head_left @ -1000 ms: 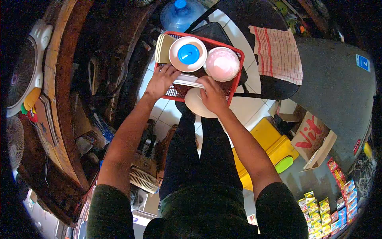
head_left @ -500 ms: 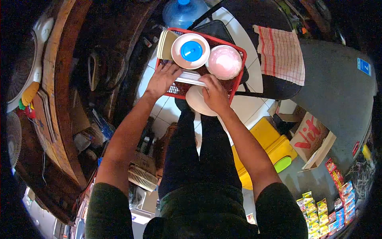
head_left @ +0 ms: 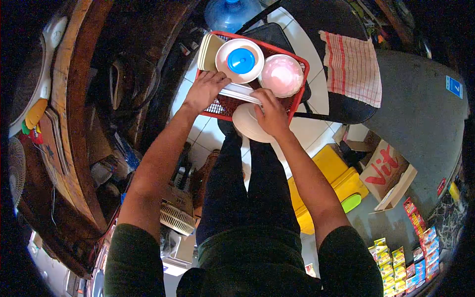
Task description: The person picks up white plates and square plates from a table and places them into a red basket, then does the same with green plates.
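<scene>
In the red basket (head_left: 301, 89), a stack of white dishes (head_left: 241, 93) lies on a slant across the middle, between the left and right edges. The left hand (head_left: 209, 90) has its fingers bent over the stack's left end, near the basket's left edge; its thumb is hard to make out, so whether this grip pinches or only rests there I cannot tell. The right hand (head_left: 270, 113) pinches the stack's right end between thumb and fingers, its palm above a pale round dish (head_left: 247, 124) at the near edge. At the far left corner, cream square containers (head_left: 209, 51) stand nested and tilted. Just beside them, a white bowl (head_left: 221, 60) holds a round blue lid (head_left: 241, 61). A pink and white bowl (head_left: 281, 75) sits by the right edge, close to the far right corner.
</scene>
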A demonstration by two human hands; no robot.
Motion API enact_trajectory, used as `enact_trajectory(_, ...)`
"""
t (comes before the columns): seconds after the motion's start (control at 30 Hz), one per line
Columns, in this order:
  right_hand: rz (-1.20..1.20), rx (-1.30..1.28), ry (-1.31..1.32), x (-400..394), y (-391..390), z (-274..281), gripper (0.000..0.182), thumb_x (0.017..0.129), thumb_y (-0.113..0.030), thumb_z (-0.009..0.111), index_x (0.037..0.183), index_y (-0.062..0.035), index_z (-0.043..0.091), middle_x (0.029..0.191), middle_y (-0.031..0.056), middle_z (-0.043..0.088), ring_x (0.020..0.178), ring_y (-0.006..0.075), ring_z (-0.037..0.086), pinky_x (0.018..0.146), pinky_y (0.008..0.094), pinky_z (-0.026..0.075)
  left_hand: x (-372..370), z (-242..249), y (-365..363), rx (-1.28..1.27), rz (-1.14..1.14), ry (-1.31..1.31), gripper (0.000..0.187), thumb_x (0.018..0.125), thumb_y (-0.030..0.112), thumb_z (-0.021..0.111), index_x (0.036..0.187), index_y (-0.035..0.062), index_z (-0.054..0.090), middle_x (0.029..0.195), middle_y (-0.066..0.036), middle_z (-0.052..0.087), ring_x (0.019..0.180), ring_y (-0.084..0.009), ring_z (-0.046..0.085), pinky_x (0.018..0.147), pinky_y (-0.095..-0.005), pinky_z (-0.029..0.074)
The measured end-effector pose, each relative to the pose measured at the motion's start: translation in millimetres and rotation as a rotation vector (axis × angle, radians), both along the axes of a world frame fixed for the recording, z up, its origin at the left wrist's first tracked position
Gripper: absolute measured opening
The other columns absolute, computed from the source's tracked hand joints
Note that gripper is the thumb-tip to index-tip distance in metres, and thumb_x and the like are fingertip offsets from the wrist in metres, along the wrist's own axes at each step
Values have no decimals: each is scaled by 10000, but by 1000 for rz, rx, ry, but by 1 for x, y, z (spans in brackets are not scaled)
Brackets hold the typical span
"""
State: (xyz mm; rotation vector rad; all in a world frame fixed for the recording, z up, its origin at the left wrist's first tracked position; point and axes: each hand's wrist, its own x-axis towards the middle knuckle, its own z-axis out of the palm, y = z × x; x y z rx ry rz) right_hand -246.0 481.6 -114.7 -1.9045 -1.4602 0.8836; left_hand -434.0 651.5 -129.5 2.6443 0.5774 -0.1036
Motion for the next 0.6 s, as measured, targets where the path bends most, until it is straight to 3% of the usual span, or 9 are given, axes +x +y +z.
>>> enact_trajectory(0.23, 11, 82, -45, 4, 7, -5, 306, 835, -86, 605, 1134, -97, 543, 1126, 146, 557, 1015, 370, 585, 860, 462, 502, 4, 1, 5, -32, 38, -5, 351, 825, 87, 518, 1157, 94, 631, 1173, -102, 623, 1141, -276, 569, 999, -418, 422)
enact_trajectory(0.37, 33, 77, -49, 8, 8, 0, 307, 834, -90, 608, 1135, -86, 546, 1127, 145, 563, 1028, 362, 579, 887, 457, 493, 5, 6, 4, -9, 41, 14, 373, 814, 68, 520, 1170, 100, 627, 1184, -105, 624, 1152, -270, 573, 982, -422, 440)
enact_trajectory(0.43, 35, 19, -58, 8, 6, -3, 369, 846, -86, 624, 1207, -83, 548, 1210, 136, 560, 1152, 335, 542, 967, 424, 449, 2, -3, 4, -6, 41, -13, 378, 812, 63, 521, 1172, 104, 626, 1192, -104, 622, 1155, -273, 571, 984, -420, 440)
enact_trajectory(0.6, 47, 39, -63, 9, 4, -9, 400, 827, -86, 622, 1216, -84, 527, 1196, 157, 553, 1118, 358, 535, 964, 460, 450, -2, -4, 5, -18, 35, -1, 439, 772, 30, 561, 1200, 113, 608, 1222, -104, 612, 1171, -285, 560, 989, -417, 442)
